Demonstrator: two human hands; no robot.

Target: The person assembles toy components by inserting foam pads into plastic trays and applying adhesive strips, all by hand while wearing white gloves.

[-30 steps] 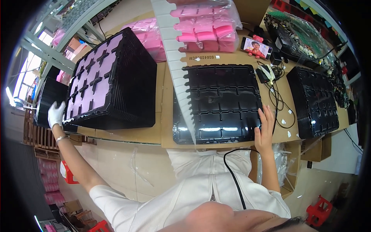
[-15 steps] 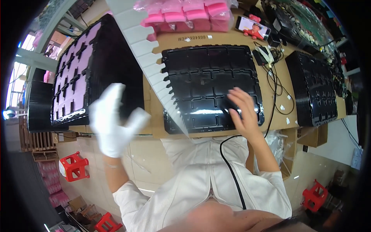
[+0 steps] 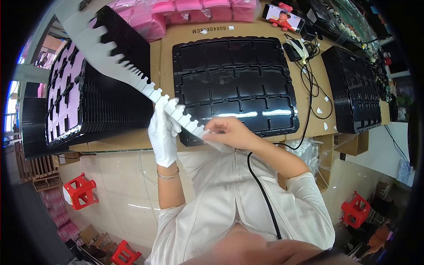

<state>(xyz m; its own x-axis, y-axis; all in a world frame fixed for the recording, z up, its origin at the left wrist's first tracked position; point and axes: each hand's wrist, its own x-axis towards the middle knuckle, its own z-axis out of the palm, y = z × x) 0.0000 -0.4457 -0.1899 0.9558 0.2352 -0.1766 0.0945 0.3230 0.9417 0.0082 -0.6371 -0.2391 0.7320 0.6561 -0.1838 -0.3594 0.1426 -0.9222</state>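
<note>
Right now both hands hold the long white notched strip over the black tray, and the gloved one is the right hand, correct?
Not quite. The head view shows the white glove on the left hand; the right hand is bare. Both do hold the white notched strip at its near end, at the near edge of the black tray.

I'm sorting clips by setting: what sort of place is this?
Probably a factory packing or assembly bench: stacks of black moulded trays, one tray open on the cardboard-topped bench, pink bagged parts behind, and a long notched white strip in both hands.
</note>
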